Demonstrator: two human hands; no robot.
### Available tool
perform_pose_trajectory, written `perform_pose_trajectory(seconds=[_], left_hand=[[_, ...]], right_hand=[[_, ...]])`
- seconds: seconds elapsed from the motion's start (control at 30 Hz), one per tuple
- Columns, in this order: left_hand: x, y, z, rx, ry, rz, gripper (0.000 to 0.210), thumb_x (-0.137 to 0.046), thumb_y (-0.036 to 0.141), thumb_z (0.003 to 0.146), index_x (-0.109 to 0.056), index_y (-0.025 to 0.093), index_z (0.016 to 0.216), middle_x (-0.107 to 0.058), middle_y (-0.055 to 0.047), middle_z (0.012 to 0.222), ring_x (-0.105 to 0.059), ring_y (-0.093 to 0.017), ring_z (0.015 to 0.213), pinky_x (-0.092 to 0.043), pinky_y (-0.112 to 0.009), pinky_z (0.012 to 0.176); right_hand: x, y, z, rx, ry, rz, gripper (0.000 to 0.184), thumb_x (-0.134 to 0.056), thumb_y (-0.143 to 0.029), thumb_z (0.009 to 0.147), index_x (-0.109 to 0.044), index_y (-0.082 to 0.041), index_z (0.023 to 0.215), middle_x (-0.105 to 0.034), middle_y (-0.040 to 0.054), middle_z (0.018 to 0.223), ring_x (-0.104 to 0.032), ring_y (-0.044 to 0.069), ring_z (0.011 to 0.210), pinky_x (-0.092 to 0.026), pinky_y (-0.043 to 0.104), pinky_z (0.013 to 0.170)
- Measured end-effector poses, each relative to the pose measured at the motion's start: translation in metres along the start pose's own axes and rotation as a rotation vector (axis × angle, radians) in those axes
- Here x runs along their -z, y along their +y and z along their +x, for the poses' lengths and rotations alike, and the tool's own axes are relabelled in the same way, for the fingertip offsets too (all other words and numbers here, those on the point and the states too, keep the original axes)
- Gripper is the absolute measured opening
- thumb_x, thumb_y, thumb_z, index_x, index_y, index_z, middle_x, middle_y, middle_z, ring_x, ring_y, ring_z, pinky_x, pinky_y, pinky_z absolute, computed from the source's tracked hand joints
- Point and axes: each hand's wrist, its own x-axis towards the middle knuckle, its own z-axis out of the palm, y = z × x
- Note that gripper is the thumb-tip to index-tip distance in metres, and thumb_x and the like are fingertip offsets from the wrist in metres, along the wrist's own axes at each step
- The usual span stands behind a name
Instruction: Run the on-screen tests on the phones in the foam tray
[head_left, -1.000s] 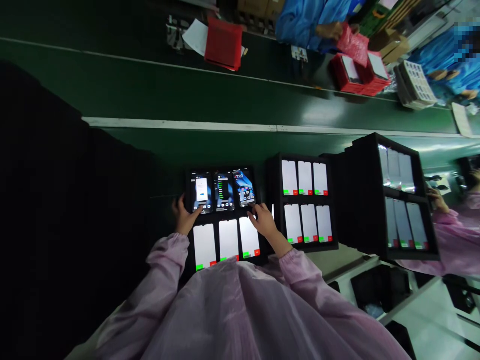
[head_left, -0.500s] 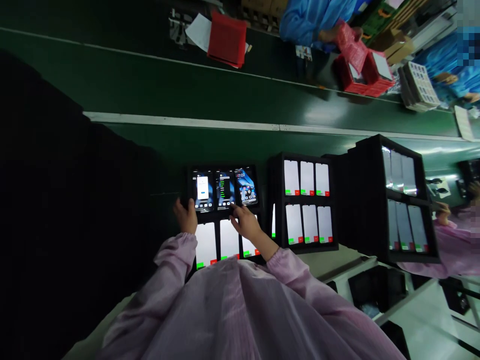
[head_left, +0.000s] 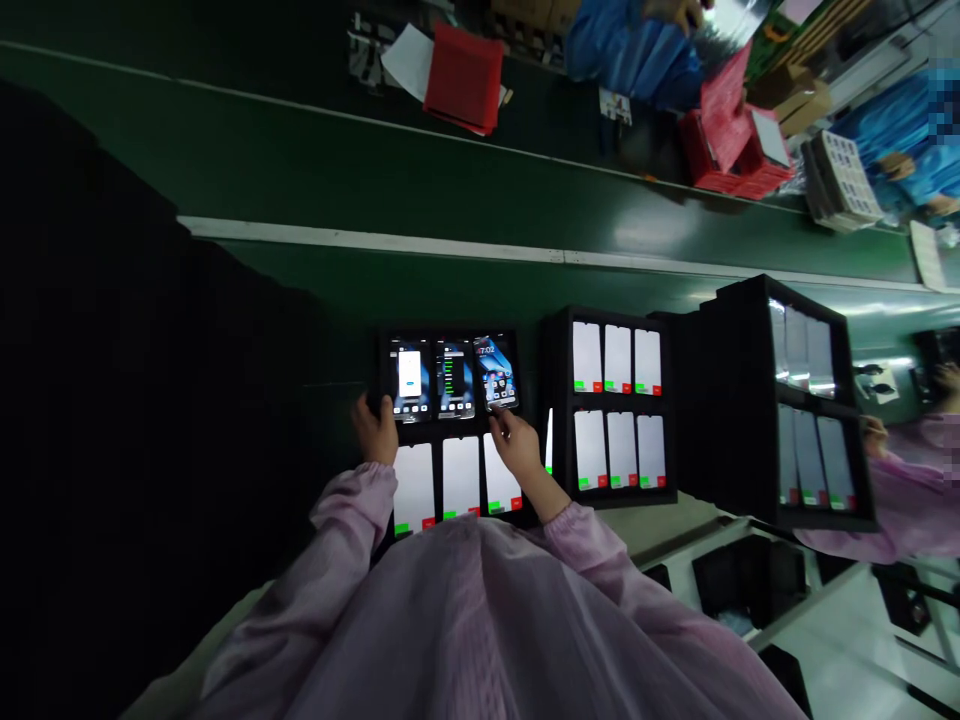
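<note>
A black phone tray (head_left: 420, 433) lies in front of me with two rows of smartphones in it. Its far row shows a left phone (head_left: 409, 385) with a white pop-up, a middle phone (head_left: 455, 380) with a dark list, and a tilted right phone (head_left: 496, 375) showing the time and app icons. The near row has bright white screens with green and red corners. My left hand (head_left: 377, 430) is closed around the tray's left edge, thumb inside and fingers outside. My right hand (head_left: 517, 448) holds nothing; its fingers reach to the lower edge of the right phone.
Another tray (head_left: 625, 402) of white-screened phones stands to the right, with a tilted tray stack (head_left: 814, 400) beyond. Dark stacked shapes fill the left. Across the green bench (head_left: 420, 180) lie red sheets (head_left: 465, 78) and red pouches (head_left: 727, 140), near co-workers in blue sleeves.
My right hand has moved right, from the middle phone's lower edge to the right phone's. My left hand stays at the tray's edge. A co-worker's hand across the bench has left the red pouch.
</note>
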Motion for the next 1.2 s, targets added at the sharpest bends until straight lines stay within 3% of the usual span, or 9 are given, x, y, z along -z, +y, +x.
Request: perform_pose_trajectory(seconds=[0.17, 0.47, 0.53, 0.73, 0.83, 0.93, 1.07, 1.2], left_hand=[[0.0, -0.005, 0.003, -0.028, 0.004, 0.013, 0.045, -0.051, 0.043, 0.092, -0.059, 0.017, 0.128, -0.062, -0.018, 0.129, -0.053, -0.031, 0.135, -0.036, -0.047, 0.122], [0.0, -0.005, 0.006, 0.002, -0.026, -0.016, 0.047, -0.051, 0.043, 0.091, -0.057, 0.017, 0.129, -0.06, -0.019, 0.132, -0.052, -0.032, 0.136, -0.035, -0.049, 0.122], [0.0, -0.004, 0.006, 0.01, -0.029, -0.024, 0.047, -0.052, 0.043, 0.09, -0.057, 0.016, 0.129, -0.059, -0.02, 0.134, -0.05, -0.032, 0.138, -0.034, -0.05, 0.123], [-0.002, -0.007, 0.005, -0.022, 0.0, -0.01, 0.045, -0.052, 0.044, 0.091, -0.058, 0.017, 0.127, -0.061, -0.018, 0.131, -0.051, -0.031, 0.137, -0.033, -0.05, 0.123], [-0.004, -0.01, 0.004, -0.053, 0.036, 0.018, 0.043, -0.053, 0.044, 0.091, -0.06, 0.019, 0.125, -0.064, -0.016, 0.126, -0.055, -0.03, 0.134, -0.037, -0.048, 0.121], [-0.004, -0.012, 0.005, -0.069, 0.04, 0.025, 0.042, -0.052, 0.044, 0.092, -0.06, 0.019, 0.125, -0.064, -0.015, 0.124, -0.057, -0.03, 0.132, -0.04, -0.047, 0.12], [-0.002, -0.012, 0.007, -0.041, 0.017, 0.017, 0.043, -0.054, 0.044, 0.092, -0.06, 0.018, 0.126, -0.063, -0.017, 0.126, -0.057, -0.03, 0.132, -0.039, -0.047, 0.12], [0.0, -0.011, 0.007, -0.016, -0.006, 0.003, 0.045, -0.054, 0.043, 0.091, -0.058, 0.018, 0.128, -0.062, -0.018, 0.13, -0.054, -0.03, 0.135, -0.036, -0.047, 0.122]], right_hand=[[0.006, 0.012, 0.006, -0.101, -0.019, -0.026, 0.038, -0.055, -0.033, 0.101, -0.068, -0.023, 0.135, -0.078, 0.0035, 0.089, -0.076, 0.022, 0.083, -0.055, 0.027, 0.072], [0.008, 0.012, 0.019, -0.105, 0.034, -0.016, 0.037, -0.056, -0.034, 0.102, -0.065, -0.023, 0.136, -0.08, 0.0042, 0.092, -0.077, 0.023, 0.083, -0.055, 0.027, 0.069], [0.01, 0.012, 0.018, -0.097, 0.044, 0.028, 0.033, -0.055, -0.032, 0.102, -0.066, -0.023, 0.131, -0.08, 0.0044, 0.095, -0.076, 0.021, 0.08, -0.055, 0.026, 0.068], [0.019, 0.014, 0.027, -0.07, 0.091, 0.109, 0.02, -0.051, -0.032, 0.102, -0.069, -0.023, 0.101, -0.072, 0.0083, 0.133, -0.073, 0.017, 0.074, -0.056, 0.027, 0.067], [0.02, 0.012, 0.035, -0.06, 0.072, 0.099, 0.018, -0.052, -0.031, 0.101, -0.068, -0.024, 0.096, -0.071, 0.0072, 0.136, -0.073, 0.018, 0.078, -0.057, 0.029, 0.069], [0.021, 0.009, 0.045, -0.007, 0.047, 0.104, 0.021, -0.052, -0.032, 0.101, -0.069, -0.025, 0.111, -0.076, 0.0051, 0.123, -0.074, 0.02, 0.081, -0.057, 0.03, 0.073], [0.021, 0.003, 0.058, 0.012, 0.009, 0.077, 0.039, -0.054, -0.027, 0.1, -0.061, -0.023, 0.138, -0.078, 0.004, 0.104, -0.075, 0.023, 0.088, -0.055, 0.029, 0.077], [0.02, -0.011, 0.063, 0.014, -0.017, 0.04, 0.043, -0.054, -0.028, 0.102, -0.057, -0.023, 0.144, -0.078, 0.0039, 0.106, -0.075, 0.022, 0.088, -0.055, 0.029, 0.077]])
